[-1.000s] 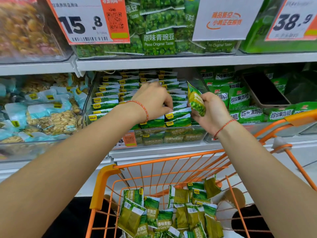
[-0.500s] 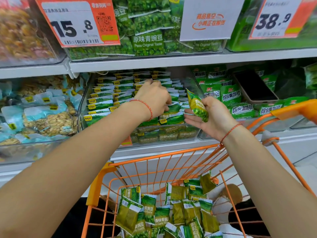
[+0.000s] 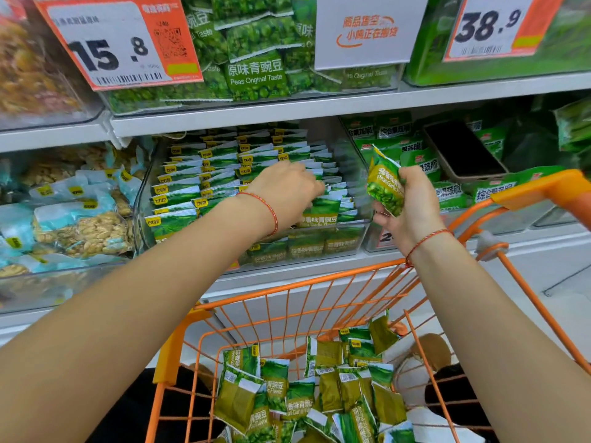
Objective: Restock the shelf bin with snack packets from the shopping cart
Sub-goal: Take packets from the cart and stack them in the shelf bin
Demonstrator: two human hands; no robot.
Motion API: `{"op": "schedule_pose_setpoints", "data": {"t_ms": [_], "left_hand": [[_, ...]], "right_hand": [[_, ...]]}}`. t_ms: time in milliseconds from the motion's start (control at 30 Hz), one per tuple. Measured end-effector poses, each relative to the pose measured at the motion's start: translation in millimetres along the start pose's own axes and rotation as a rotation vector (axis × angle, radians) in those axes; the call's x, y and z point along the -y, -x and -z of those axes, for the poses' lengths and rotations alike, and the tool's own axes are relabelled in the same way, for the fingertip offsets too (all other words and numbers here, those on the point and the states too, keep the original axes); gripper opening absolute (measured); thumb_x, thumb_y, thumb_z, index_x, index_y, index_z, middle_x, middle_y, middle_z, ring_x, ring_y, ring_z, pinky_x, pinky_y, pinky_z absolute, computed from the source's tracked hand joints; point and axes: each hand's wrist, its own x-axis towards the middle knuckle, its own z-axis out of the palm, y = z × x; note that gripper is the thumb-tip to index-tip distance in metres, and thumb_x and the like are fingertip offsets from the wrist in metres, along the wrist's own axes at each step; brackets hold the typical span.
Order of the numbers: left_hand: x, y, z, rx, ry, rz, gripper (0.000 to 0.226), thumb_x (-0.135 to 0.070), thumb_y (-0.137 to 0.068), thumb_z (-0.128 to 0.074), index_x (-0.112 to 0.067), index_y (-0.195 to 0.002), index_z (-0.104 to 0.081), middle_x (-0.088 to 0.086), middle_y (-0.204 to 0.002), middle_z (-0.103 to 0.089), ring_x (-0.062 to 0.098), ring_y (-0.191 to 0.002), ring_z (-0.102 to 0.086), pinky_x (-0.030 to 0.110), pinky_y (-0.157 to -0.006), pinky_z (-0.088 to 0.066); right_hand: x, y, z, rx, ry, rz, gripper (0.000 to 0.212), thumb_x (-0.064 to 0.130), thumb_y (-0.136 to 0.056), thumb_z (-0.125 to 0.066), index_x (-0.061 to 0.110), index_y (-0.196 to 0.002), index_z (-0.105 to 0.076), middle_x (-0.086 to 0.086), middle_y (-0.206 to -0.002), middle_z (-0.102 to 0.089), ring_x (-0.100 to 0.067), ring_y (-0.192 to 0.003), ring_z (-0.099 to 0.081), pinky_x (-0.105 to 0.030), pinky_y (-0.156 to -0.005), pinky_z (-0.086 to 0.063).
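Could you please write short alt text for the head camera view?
A right hand holds a green snack packet beside a shelf bin of matching packets, where the left hand reaches in; an orange cart below holds more.

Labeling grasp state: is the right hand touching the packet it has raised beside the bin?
Touching. The head view shows the right hand gripping the green packet, fingers wrapped round its edge.

Left fingers [image 3: 315, 190] blurred among packets [image 3: 323, 207]
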Motion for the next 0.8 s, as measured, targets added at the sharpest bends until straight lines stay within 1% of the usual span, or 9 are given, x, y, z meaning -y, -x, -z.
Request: {"op": "schedule_pose_setpoints", "data": {"t_ms": [100, 167, 233, 333, 433, 600, 667, 733, 800], "left_hand": [[-6.0, -6.6, 9.0, 0.033, -0.05, 0.024, 0.036, 0.006, -0.091, -0.041, -0.013, -0.122, -0.047, 0.002, -0.07, -0.045, 0.026, -0.075, -0.046, 0.035, -0.061, -0.038], [-7.1, -12.2, 10.3, 0.056, -0.031, 0.008, 0.036, 0.005, -0.092, -0.042, -0.013, -0.124, -0.047, 0.002, -0.067, -0.043, 0.026, -0.074, -0.048, 0.034, -0.057, -0.038], [-1.1, -16.8, 9.8, 0.107, 0.149, 0.035, 0.032, -0.005, -0.094, -0.048, -0.014, -0.125, -0.046, 0.006, -0.092, -0.061, 0.028, -0.088, -0.057, 0.035, -0.064, -0.043], [11.6, -19.6, 6.5, 0.169, 0.444, 0.115, 0.044, -0.022, -0.093, -0.06, -0.015, -0.133, -0.042, 0.008, -0.128, -0.057, 0.027, -0.112, -0.054, 0.036, -0.086, -0.046], [15.7, -21.8, -2.8, 0.217, 0.48, 0.099, 0.047, -0.028, -0.095, -0.056, -0.014, -0.139, -0.043, 0.008, -0.142, -0.047, 0.026, -0.128, -0.044, 0.036, -0.103, -0.039], [16.2, -24.5, -4.6, 0.288, 0.414, 0.063, 0.057, -0.043, -0.093, -0.054, -0.018, -0.142, -0.039, 0.006, -0.143, -0.046, 0.028, -0.129, -0.043, 0.04, -0.105, -0.037], [13.3, -24.9, -2.5, 0.319, 0.292, 0.049, 0.063, -0.054, -0.09, -0.053, -0.014, -0.138, -0.043, 0.007, -0.129, -0.055, 0.029, -0.121, -0.048, 0.039, -0.102, -0.033], [11.3, -25.9, -3.8, 0.303, 0.213, 0.033, 0.054, -0.057, -0.09, -0.05, -0.012, -0.12, -0.053, 0.005, -0.101, -0.058, 0.029, -0.107, -0.054, 0.038, -0.095, -0.032], [11.4, -26.9, -5.8, 0.296, 0.152, 0.031, 0.048, -0.056, -0.091, -0.048, -0.01, -0.104, -0.055, 0.005, -0.093, -0.057, 0.029, -0.099, -0.055, 0.038, -0.09, -0.032]], "right_hand": [[1.3, 0.2, 0.9, 0.002, 0.005, 0.013, 0.023, 0.03, -0.095, -0.043, 0.018, -0.076, -0.048, 0.004, -0.052, -0.05, -0.008, -0.036, -0.045, -0.014, -0.038, -0.03], [1.6, 1.8, -0.1, 0.002, 0.003, 0.012, 0.022, 0.029, -0.094, -0.046, 0.018, -0.075, -0.048, 0.005, -0.053, -0.049, -0.008, -0.037, -0.046, -0.015, -0.038, -0.03], [1.2, 2.4, -0.1, 0.0, -0.007, 0.014, 0.022, 0.029, -0.094, -0.047, 0.018, -0.075, -0.048, 0.005, -0.053, -0.049, -0.008, -0.038, -0.046, -0.016, -0.037, -0.031], [0.2, 4.0, -0.7, 0.005, -0.002, 0.009, 0.022, 0.028, -0.094, -0.047, 0.018, -0.075, -0.048, 0.004, -0.056, -0.049, -0.009, -0.041, -0.046, -0.016, -0.039, -0.031], [-2.3, 6.9, -2.2, -0.002, 0.063, -0.005, 0.022, 0.028, -0.094, -0.047, 0.017, -0.075, -0.048, 0.001, -0.062, -0.049, -0.012, -0.049, -0.046, -0.019, -0.04, -0.031], [-3.4, 6.0, -3.7, -0.003, 0.074, -0.007, 0.02, 0.027, -0.095, -0.05, 0.018, -0.077, -0.05, 0.0, -0.067, -0.05, -0.014, -0.055, -0.048, -0.022, -0.044, -0.033], [-4.8, 5.3, -1.9, 0.039, 0.063, 0.007, 0.013, 0.027, -0.093, -0.054, 0.014, -0.091, -0.056, -0.003, -0.078, -0.055, -0.015, -0.058, -0.052, -0.021, -0.042, -0.036], [-7.0, 4.2, -0.1, 0.062, 0.053, 0.012, 0.04, 0.027, -0.089, -0.062, 0.007, -0.123, -0.053, -0.007, -0.106, -0.057, -0.017, -0.067, -0.055, -0.021, -0.043, -0.041], [-6.3, 4.3, 2.3, 0.062, 0.073, 0.024, 0.063, 0.025, -0.087, -0.066, 0.006, -0.141, -0.039, -0.009, -0.125, -0.052, -0.017, -0.078, -0.058, -0.022, -0.048, -0.046]]}}
